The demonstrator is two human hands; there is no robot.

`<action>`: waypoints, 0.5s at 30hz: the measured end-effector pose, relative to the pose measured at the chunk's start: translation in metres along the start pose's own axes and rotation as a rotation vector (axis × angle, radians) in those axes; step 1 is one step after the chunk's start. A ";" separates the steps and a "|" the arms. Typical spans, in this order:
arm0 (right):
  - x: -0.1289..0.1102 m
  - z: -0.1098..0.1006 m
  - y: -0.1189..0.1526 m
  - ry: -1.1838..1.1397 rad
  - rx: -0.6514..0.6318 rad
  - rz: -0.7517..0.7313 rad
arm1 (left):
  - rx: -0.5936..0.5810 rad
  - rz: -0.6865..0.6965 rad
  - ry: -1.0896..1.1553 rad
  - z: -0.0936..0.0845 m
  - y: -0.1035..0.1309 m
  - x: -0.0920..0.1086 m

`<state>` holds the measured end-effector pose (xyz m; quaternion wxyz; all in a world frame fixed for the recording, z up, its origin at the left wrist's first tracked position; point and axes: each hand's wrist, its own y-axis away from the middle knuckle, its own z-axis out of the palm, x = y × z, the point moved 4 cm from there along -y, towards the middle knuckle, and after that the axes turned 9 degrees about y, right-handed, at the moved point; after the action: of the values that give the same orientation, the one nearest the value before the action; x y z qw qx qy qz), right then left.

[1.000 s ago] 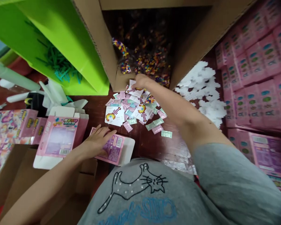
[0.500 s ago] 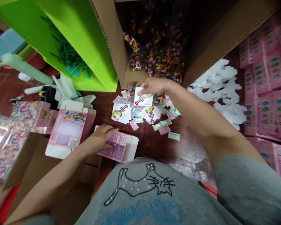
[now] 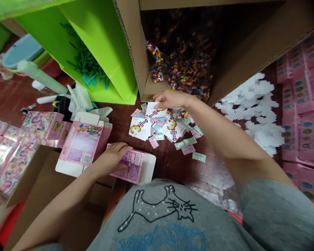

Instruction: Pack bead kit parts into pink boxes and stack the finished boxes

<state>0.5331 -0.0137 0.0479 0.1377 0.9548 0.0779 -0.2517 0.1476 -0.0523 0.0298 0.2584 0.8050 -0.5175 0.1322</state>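
Note:
My left hand [image 3: 112,159] lies across a pink-and-purple cardboard box [image 3: 134,168], gripping it with the fingers over the top and the thumb nearer me. A white end flap of this box stands open to the right. Pinched in my right hand [image 3: 170,99] is a white printed card [image 3: 155,108] with a pixel pattern, held over the pile. Below it lie more printed cards [image 3: 139,128], another card [image 3: 174,134] and several small green and pink sachets [image 3: 199,157]. A bag of coloured beads [image 3: 183,114] is partly hidden behind my right hand.
A tall carton [image 3: 136,52] holds bags of colourful beads [image 3: 188,73]. Left of it, a green container [image 3: 94,42] holds teal sticks. Flattened pink boxes [image 3: 81,143] lie above an open carton [image 3: 42,181]. White perforated sheets [image 3: 264,129] and stacked pink packs [image 3: 303,118] are at right.
My right hand has shifted slightly, and the card in it now tilts flatter over the pile. My left hand stays on the box. The whole view has shifted a little.

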 end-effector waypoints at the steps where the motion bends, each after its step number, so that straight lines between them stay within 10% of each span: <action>1: -0.003 -0.002 0.009 -0.013 0.033 -0.022 | 0.008 -0.003 0.006 0.001 0.001 0.000; 5: -0.013 -0.005 0.051 0.069 0.164 -0.028 | 0.007 -0.020 0.017 0.005 0.001 -0.002; 11: 0.020 0.004 0.085 0.139 -0.047 0.260 | -0.046 -0.051 0.076 0.009 -0.011 -0.007; 15: 0.034 -0.007 0.084 -0.045 -0.017 0.112 | -0.048 -0.064 0.097 0.008 -0.013 -0.008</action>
<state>0.5835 -0.0884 0.0551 0.1614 0.9506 0.0233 -0.2642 0.1556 -0.0465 0.0159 0.3066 0.8073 -0.4813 0.1503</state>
